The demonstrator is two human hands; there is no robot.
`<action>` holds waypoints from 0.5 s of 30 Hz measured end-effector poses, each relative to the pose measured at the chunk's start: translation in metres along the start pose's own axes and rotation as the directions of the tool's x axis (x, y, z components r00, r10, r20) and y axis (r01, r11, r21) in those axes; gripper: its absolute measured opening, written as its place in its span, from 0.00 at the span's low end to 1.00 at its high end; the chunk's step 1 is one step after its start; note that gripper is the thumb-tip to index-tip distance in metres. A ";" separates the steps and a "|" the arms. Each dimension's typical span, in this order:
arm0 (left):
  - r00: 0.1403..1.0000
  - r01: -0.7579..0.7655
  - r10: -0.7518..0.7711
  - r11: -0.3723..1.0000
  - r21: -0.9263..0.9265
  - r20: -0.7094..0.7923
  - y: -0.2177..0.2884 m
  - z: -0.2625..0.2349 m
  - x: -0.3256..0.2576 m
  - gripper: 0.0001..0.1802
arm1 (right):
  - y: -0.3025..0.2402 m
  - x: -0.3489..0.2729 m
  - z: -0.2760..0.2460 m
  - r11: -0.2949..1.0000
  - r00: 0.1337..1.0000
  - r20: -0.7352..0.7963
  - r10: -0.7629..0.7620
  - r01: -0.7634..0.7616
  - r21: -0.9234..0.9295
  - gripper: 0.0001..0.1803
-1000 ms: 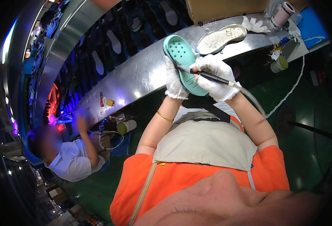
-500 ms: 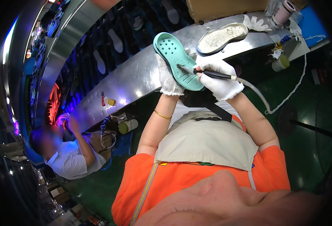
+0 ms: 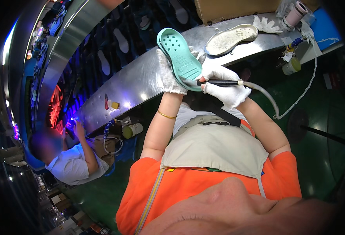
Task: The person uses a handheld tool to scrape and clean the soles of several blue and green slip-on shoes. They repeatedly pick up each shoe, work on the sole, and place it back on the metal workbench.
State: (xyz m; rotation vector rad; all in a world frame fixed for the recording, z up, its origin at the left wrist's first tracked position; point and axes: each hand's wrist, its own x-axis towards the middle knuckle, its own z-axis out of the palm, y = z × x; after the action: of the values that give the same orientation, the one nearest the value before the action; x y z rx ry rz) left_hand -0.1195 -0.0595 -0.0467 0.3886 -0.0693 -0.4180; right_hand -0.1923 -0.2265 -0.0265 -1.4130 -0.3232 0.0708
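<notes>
A teal shoe sole [image 3: 181, 58] with a cluster of holes at its far end lies tilted in my left hand [image 3: 166, 76], gloved in white, which wraps it from below and the left. My right hand [image 3: 226, 89], in a white glove with bare fingertips, grips a black-handled brush [image 3: 224, 83] like a pen. A hose [image 3: 263, 92] trails from the brush's back end. The brush's tip is at the sole's near end, by the lower rim; its bristles are hard to make out. Beyond my right hand, a cream sole [image 3: 229, 42] rests on the metal bench [image 3: 135, 80].
A spare white glove [image 3: 267, 26], a cardboard box [image 3: 237, 9] and a pinkish bottle [image 3: 296, 15] are at the back right. Several soles lie on the dark conveyor [image 3: 131, 33] beyond the bench. At the left sits a co-worker [image 3: 74, 162]. Two jars hang below the bench edge.
The brush tip has moved from the sole's middle down to its near end. My left hand and the teal sole have shifted slightly left and away. The co-worker's hands have moved.
</notes>
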 end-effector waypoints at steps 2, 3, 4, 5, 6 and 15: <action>0.998 -0.016 0.017 1.000 0.021 -0.058 0.002 -0.005 -0.002 0.38 | -0.012 0.005 -0.006 0.991 0.991 0.025 0.131 -0.132 0.020 0.07; 0.997 -0.032 0.035 0.999 0.040 -0.075 -0.001 -0.008 -0.002 0.39 | -0.010 0.010 -0.013 0.976 0.978 -0.012 0.210 -0.210 -0.059 0.07; 0.997 -0.053 0.058 0.994 0.096 -0.043 -0.006 -0.008 -0.002 0.34 | -0.009 0.013 -0.017 0.964 0.970 -0.049 0.238 -0.230 0.134 0.07; 0.997 -0.078 0.081 0.986 0.149 -0.012 -0.010 0.007 -0.004 0.30 | -0.007 0.016 -0.019 0.971 0.976 -0.108 0.189 -0.169 0.172 0.07; 0.999 0.026 -0.026 1.000 -0.010 0.037 -0.013 0.026 -0.012 0.37 | -0.004 0.016 -0.022 0.973 0.976 -0.167 0.140 -0.104 0.206 0.07; 0.994 -0.039 0.056 0.984 0.173 -0.091 -0.026 0.011 -0.006 0.36 | -0.002 0.005 -0.003 0.934 0.931 -0.147 -0.334 0.306 -0.181 0.07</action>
State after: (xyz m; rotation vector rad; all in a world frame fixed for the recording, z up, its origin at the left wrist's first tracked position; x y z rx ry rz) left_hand -0.1365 -0.0823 -0.0466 0.5746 -0.0215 -0.3466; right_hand -0.1871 -0.2289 -0.0242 -1.4920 -0.4168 -0.3537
